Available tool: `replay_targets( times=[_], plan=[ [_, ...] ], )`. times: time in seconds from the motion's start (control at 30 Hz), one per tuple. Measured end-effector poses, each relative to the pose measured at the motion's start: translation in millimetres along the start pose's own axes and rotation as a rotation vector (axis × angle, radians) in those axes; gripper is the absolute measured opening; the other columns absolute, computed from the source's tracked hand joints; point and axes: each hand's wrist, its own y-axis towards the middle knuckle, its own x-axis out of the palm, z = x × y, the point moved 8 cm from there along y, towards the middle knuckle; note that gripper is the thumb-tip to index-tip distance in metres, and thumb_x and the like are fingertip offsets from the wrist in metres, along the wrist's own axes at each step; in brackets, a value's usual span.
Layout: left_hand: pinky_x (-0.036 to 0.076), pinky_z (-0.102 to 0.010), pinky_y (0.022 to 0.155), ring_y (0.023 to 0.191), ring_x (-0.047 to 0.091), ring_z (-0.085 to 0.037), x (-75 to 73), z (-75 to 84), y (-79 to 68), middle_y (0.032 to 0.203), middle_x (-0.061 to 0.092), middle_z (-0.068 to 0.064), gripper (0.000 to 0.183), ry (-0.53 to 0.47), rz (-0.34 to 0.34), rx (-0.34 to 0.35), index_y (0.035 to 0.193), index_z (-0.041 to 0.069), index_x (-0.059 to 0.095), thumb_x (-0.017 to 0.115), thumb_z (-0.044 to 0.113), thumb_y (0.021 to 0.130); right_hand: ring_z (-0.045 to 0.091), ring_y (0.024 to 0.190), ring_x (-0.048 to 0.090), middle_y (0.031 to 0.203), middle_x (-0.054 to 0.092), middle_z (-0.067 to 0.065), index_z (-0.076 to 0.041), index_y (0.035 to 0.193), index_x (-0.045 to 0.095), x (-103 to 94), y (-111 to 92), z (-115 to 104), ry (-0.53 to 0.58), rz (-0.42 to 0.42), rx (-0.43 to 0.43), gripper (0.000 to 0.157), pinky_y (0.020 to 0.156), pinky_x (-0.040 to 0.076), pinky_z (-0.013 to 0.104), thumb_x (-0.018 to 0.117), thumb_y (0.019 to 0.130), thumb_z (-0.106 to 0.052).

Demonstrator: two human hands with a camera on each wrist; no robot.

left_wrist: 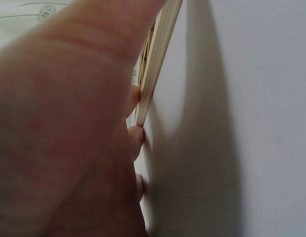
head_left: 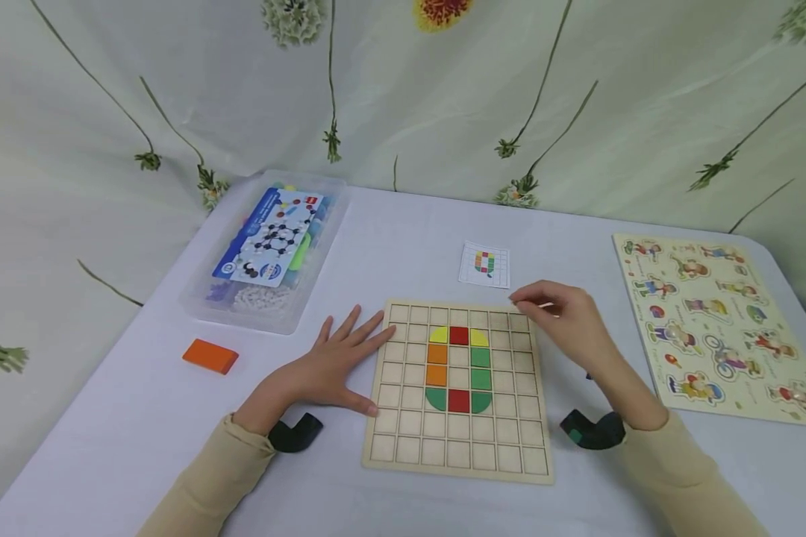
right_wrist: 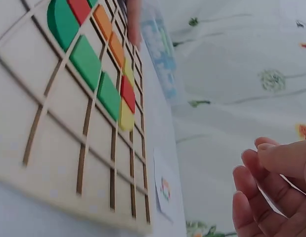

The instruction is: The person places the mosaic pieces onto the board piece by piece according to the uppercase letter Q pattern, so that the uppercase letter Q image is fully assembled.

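A wooden grid board [head_left: 457, 447] lies flat on the table. Set in its squares is a ring of coloured tiles: red [head_left: 459, 401], orange [head_left: 436, 374], green [head_left: 480, 358] and yellow [head_left: 439, 335]. My left hand [head_left: 332, 365] spreads its fingers along the board's left edge, with fingertips and thumb at the rim. Over the board's far right corner my right hand [head_left: 564, 317] has thumb and index fingertips together, the other fingers curled; no tile shows between them in the right wrist view. A small pattern card [head_left: 485, 265] with a similar ring lies just beyond the board.
A clear plastic box [head_left: 282, 317] with a blue-and-white label stands at the back left. Nearer lies an orange block [head_left: 210, 356]. A picture puzzle board [head_left: 712, 321] occupies the right side. Behind the table hangs a flowered cloth [head_left: 410, 97].
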Motion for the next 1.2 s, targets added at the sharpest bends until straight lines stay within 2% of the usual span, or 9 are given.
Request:
replay_targets(
  times=[0.1,0.17,0.3,0.43,0.53,0.67,0.93,1.2],
  plan=[
    [-0.011,-0.060,0.101,0.138,-0.016,-0.031,0.9,-0.5,1.1,0.156,0.000,-0.004,0.113,0.002,-0.001,0.003,0.151,0.019,0.017,0.070,0.068,0.063,0.012,0.083,0.059,0.097,0.067,0.009,-0.001,0.100,0.069,-28.1,-17,25,-0.018,0.073,0.066,0.014,0.068,0.047,0.017,0.061,0.092,-0.010],
    [-0.011,-0.060,0.101,0.138,-0.015,-0.032,1.4,-0.6,1.8,0.156,0.001,-0.004,0.114,0.004,-0.001,0.004,0.151,0.020,0.017,0.070,0.068,0.063,0.013,0.083,0.059,0.098,0.067,0.011,-0.001,0.102,0.068,-38.5,-30,43,-0.034,0.086,0.122,0.016,0.067,0.046,0.015,0.060,0.092,-0.011],
    [-0.011,-0.061,0.101,0.138,-0.015,-0.032,2.1,-1.2,1.9,0.156,0.001,-0.004,0.114,0.001,-0.007,0.002,0.151,0.019,0.017,0.070,0.068,0.064,0.020,0.085,0.059,0.103,0.065,0.013,-0.002,0.106,0.068,-42.9,-56,66,-0.149,0.001,0.172,0.018,0.067,0.047,0.023,0.061,0.090,-0.003],
    [-0.011,-0.060,0.101,0.138,-0.015,-0.032,0.7,-0.5,1.3,0.156,0.001,-0.005,0.113,-0.004,-0.009,-0.001,0.151,0.018,0.017,0.071,0.067,0.064,0.022,0.080,0.056,0.100,0.062,0.011,-0.003,0.106,0.068,-40.9,-72,72,-0.297,-0.105,0.128,0.028,0.066,0.048,0.032,0.065,0.080,0.009],
    [-0.012,-0.060,0.101,0.137,-0.015,-0.032,-1.1,0.4,0.7,0.156,0.001,-0.005,0.113,-0.006,-0.009,-0.008,0.151,0.019,0.017,0.071,0.066,0.064,0.019,0.076,0.051,0.095,0.060,0.008,-0.004,0.102,0.069,-40.5,-76,71,-0.339,-0.120,0.089,0.031,0.063,0.046,0.030,0.070,0.075,0.011],
    [-0.012,-0.060,0.101,0.138,-0.015,-0.033,-2.2,2.0,0.8,0.156,0.002,-0.006,0.113,-0.016,-0.008,-0.003,0.151,0.018,0.018,0.071,0.066,0.064,0.016,0.072,0.049,0.090,0.059,0.003,-0.005,0.095,0.071,-40.6,-76,72,-0.363,-0.082,0.065,0.027,0.059,0.043,0.026,0.073,0.072,0.009],
    [-0.012,-0.060,0.101,0.137,-0.016,-0.032,-1.2,2.1,1.7,0.156,0.001,-0.006,0.113,-0.013,-0.014,-0.003,0.151,0.017,0.017,0.071,0.066,0.064,0.015,0.069,0.050,0.081,0.059,0.001,-0.006,0.084,0.072,-41.6,-76,75,-0.391,0.008,0.054,0.020,0.058,0.046,0.026,0.076,0.070,0.008],
    [-0.012,-0.060,0.101,0.137,-0.015,-0.033,-2.3,2.9,1.6,0.156,0.002,-0.007,0.113,-0.016,-0.016,-0.008,0.151,0.017,0.018,0.073,0.064,0.064,0.016,0.069,0.053,0.077,0.061,0.000,-0.006,0.081,0.066,-41.0,-76,79,-0.349,0.022,0.091,0.019,0.059,0.048,0.026,0.076,0.071,0.007]
  ],
)
